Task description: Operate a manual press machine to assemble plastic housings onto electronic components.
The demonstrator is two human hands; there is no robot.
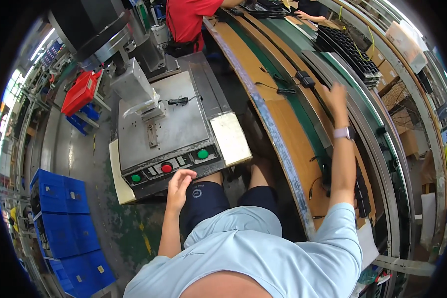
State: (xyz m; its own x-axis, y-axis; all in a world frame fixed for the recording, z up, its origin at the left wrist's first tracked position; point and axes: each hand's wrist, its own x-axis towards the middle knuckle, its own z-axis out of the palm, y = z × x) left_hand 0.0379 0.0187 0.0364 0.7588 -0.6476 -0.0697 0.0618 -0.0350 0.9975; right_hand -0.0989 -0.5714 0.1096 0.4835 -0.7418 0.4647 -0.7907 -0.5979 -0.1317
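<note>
The fingers (188, 173) of my left hand (176, 192) are loosely bent and parted from the thumb, with nothing in them that I can see. In the head view, this hand hangs just off the front edge of the press (159, 131), nearest the red button (167, 167). A green button (202, 154) and another at the opposite end of that front panel flank it; I take the wide spacing as meant to keep both hands clear of the block (131, 82) above the plate.

My right hand (336, 104) is reached out well to the right of the press, probably for access to the pieces on that side. It is blurred; I cannot tell how far its fingers are spread or whether they hold something. Nearest it is a black adapter (304, 79), right of the press across the green belt (302, 116), its cord trailing left.

A bundled cord (178, 101) lies on the press plate beside the block, perhaps gathered so it doesn't stray. The blue bins (62, 233) stand left of the press, seemingly within reach; a red bin (82, 93) sits farther back on that side. Behind the press stands a co-worker in a red shirt (186, 20).
</note>
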